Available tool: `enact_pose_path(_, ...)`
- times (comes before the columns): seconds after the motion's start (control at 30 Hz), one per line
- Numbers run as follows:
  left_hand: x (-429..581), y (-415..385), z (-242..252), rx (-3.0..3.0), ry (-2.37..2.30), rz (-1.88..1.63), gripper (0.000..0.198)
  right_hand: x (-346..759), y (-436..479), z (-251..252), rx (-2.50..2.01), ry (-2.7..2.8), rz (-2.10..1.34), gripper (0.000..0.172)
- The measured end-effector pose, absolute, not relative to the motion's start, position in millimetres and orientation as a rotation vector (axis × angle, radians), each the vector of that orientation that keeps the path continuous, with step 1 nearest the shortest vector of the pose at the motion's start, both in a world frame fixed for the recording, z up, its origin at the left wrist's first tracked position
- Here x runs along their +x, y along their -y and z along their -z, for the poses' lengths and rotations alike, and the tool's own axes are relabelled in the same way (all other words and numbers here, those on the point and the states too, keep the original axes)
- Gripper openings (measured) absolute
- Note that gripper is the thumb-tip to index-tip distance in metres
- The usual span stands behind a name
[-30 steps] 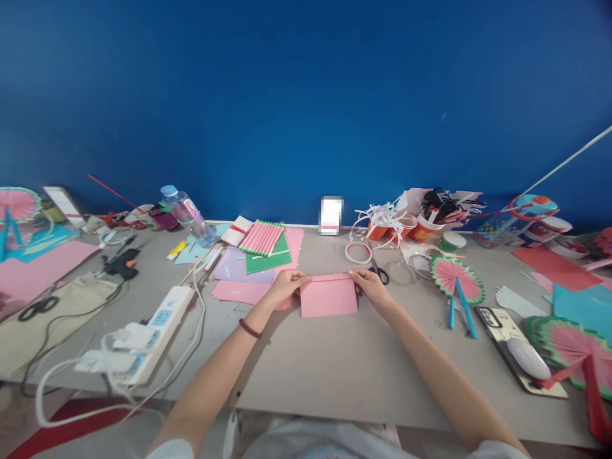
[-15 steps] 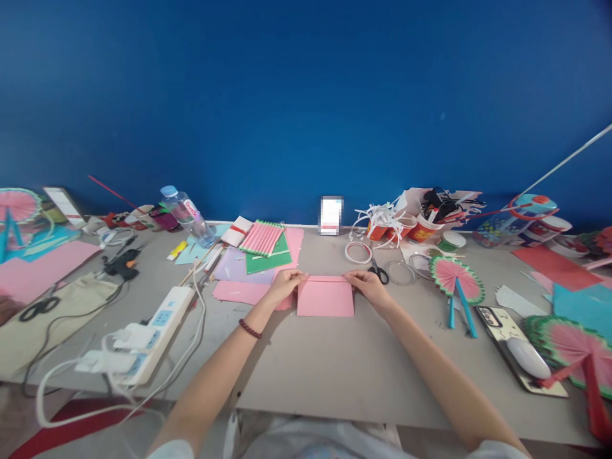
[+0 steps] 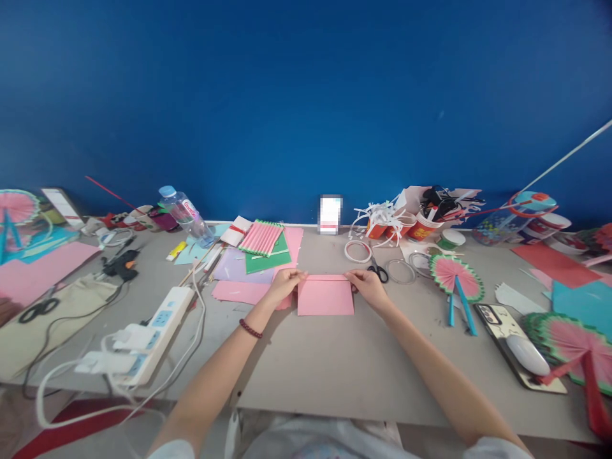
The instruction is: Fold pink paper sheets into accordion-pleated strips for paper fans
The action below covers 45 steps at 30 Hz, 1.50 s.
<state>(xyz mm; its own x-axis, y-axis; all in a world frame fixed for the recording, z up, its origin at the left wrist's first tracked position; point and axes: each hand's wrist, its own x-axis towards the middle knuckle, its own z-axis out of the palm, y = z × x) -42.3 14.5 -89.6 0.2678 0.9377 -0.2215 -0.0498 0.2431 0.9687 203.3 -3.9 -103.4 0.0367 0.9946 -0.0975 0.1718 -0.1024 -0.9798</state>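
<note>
A pink sheet of paper [image 3: 326,298] lies flat on the grey table [image 3: 335,363] in front of me, with a narrow fold along its far edge. My left hand [image 3: 284,285] pinches the sheet's far left corner. My right hand [image 3: 367,286] pinches the far right corner. Both hands have their fingers pressed together on the fold. A dark bead bracelet [image 3: 249,328] circles my left wrist.
Behind the sheet lie more coloured papers [image 3: 258,261], a pleated pink piece [image 3: 261,237] and black scissors [image 3: 380,273]. A power strip [image 3: 143,335] with cables sits left, with a water bottle [image 3: 186,215] behind it. Finished pink-and-green paper fans [image 3: 454,280], a phone [image 3: 519,347] and red cups [image 3: 421,228] are right.
The sheet has been squared up and shifted slightly left between my hands. My hands stay at its far corners.
</note>
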Motion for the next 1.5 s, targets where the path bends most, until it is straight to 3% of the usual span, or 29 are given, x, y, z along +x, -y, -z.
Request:
enact_pose_path(0.53, -40.1, -15.8, 98.7, 1.145, -1.09, -0.946, 0.039, 203.2, 4.2, 106.8, -1.521, 1.547, -0.765, 0.028)
enact_pose_path(0.87, -54.1, -22.2, 93.2, 1.108, -0.974, -0.697, 0.057, 205.2, 2.9, 107.4, -1.397, 1.248, -1.176, 0.039)
enact_pose_path(1.13, -47.6, -21.1, 97.9, 1.193, -1.03, -0.866, 0.044, 205.1, 3.5, 102.8, -1.303, 1.108, -1.302, 0.042)
enact_pose_path(1.5, -42.7, -17.3, 102.0, 1.269, -1.046, -0.903, 0.042, 207.5, -0.3, 113.2, -1.462, 1.263, -1.072, 0.038)
